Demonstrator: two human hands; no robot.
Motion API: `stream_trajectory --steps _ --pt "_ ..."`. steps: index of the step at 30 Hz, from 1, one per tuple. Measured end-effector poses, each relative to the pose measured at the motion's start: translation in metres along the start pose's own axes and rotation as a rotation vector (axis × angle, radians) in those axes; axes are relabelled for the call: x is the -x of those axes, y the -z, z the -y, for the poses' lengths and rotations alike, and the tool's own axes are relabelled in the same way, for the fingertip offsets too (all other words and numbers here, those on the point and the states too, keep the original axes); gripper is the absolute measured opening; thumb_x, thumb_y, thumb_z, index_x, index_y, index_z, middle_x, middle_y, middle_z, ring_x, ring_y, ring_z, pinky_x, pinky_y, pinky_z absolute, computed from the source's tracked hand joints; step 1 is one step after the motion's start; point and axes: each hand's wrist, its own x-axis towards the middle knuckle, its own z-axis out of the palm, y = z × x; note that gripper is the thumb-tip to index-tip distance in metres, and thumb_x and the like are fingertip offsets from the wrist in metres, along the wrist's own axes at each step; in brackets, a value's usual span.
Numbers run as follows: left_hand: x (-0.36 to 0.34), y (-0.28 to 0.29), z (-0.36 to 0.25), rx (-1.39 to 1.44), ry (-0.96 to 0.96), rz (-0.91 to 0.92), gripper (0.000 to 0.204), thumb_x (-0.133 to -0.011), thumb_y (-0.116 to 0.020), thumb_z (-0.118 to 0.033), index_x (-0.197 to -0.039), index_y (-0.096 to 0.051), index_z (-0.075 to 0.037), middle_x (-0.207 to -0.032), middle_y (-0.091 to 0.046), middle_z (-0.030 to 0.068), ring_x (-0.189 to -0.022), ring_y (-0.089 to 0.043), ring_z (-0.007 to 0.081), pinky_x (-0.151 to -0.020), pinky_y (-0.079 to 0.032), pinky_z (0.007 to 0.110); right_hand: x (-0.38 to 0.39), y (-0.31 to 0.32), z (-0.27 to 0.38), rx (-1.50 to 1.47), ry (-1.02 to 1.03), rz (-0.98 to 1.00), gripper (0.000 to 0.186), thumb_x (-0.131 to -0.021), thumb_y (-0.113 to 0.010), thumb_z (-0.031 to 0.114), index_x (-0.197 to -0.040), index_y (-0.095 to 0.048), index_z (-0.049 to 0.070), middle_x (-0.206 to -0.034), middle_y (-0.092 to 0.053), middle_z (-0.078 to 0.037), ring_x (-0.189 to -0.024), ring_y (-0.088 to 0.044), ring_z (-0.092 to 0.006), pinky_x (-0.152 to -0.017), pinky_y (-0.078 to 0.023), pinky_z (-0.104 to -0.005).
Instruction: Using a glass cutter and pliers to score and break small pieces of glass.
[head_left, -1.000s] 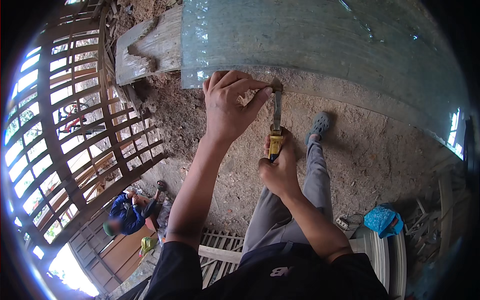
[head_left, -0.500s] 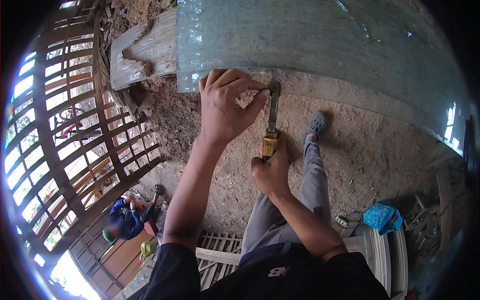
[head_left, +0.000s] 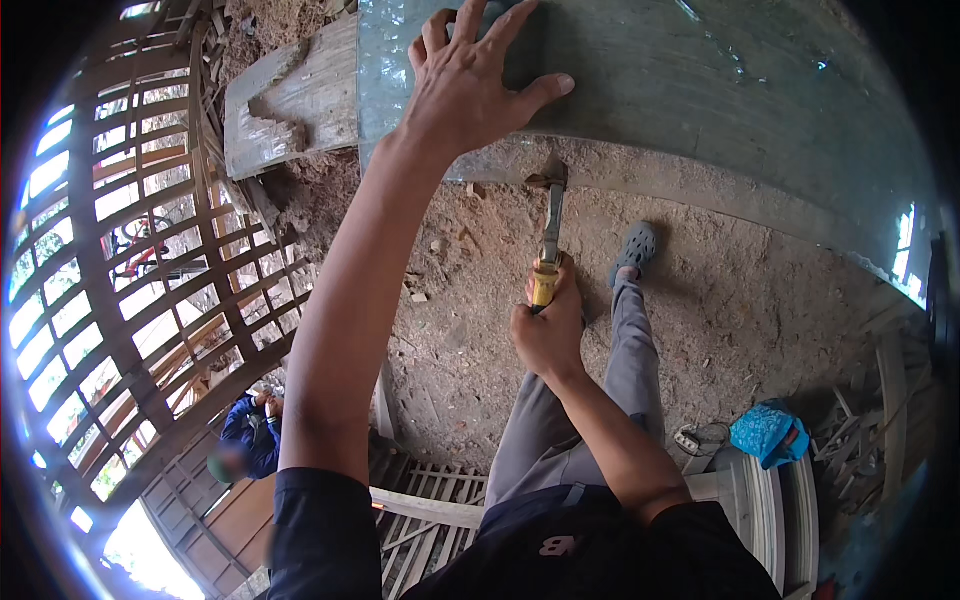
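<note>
My left hand [head_left: 468, 95] is stretched out over a large sheet of glass [head_left: 680, 90] with its fingers spread. It holds nothing, and I cannot tell whether the fingertips touch the glass. A dark patch, shadow or reflection, shows beside the fingers. My right hand [head_left: 552, 335] is wrapped round the yellow grip of a hammer [head_left: 552, 222]. The hammer's metal shaft points away from me, and its dark head lies at the near edge of the glass.
A weathered board [head_left: 325, 100] shows left of the glass. Wooden lattice [head_left: 120, 290] lines the left side, with a seated person [head_left: 250, 435] below it. A grey clog [head_left: 636, 250] is on my foot. Near right are a blue bag [head_left: 768, 435] and scrap wood [head_left: 850, 445].
My left hand has moved away from the hammer's head, forward over the glass, and its pinched fingers have spread. The right hand keeps the hammer in almost the same place.
</note>
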Motion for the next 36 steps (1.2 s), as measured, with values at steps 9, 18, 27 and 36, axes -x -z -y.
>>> stream_trajectory --steps 9,18,27,36 --pt "-0.001 0.001 -0.001 -0.004 0.0 -0.005 0.092 -0.088 -0.074 -0.061 -0.158 -0.042 -0.013 -0.161 -0.034 0.0209 -0.144 -0.033 0.0494 -0.117 -0.029 0.063 0.003 0.005 -0.032 0.007 -0.019 0.022 0.041 -0.074 -0.052 -0.009 -0.112 -0.046 0.006 -0.088 -0.044 -0.003 -0.074 -0.045 -0.0131 -0.069 -0.042 -0.0311" --pt "0.049 0.007 -0.006 0.244 -0.095 -0.319 0.052 -0.095 -0.071 -0.052 -0.129 -0.071 -0.012 -0.134 -0.067 0.0126 -0.125 -0.059 0.0295 -0.105 -0.045 0.049 0.082 0.082 0.011 0.085 -0.005 0.196 0.049 -0.076 -0.053 -0.005 -0.123 -0.045 0.001 -0.091 -0.052 -0.015 -0.084 -0.059 -0.0276 -0.077 -0.046 -0.0409" --pt "0.083 0.027 -0.091 0.421 -0.036 -0.064 0.037 -0.082 -0.088 -0.04 -0.106 -0.081 -0.012 -0.104 -0.074 0.0063 -0.103 -0.066 0.0259 -0.097 -0.046 0.043 0.049 0.109 0.054 -0.009 0.039 0.067 0.05 -0.075 -0.053 -0.012 -0.122 -0.048 0.006 -0.095 -0.046 -0.001 -0.083 -0.046 -0.0096 -0.075 -0.043 -0.0265" --pt "0.016 0.027 -0.116 0.294 -0.109 -0.17 0.019 -0.083 -0.088 -0.021 -0.097 -0.081 -0.011 -0.097 -0.077 0.0043 -0.097 -0.068 0.0229 -0.09 -0.048 0.039 0.01 0.12 0.101 -0.024 -0.061 0.054 0.045 -0.078 -0.061 -0.004 -0.12 -0.049 0.005 -0.093 -0.056 -0.004 -0.074 -0.058 -0.0164 -0.066 -0.049 -0.0365"
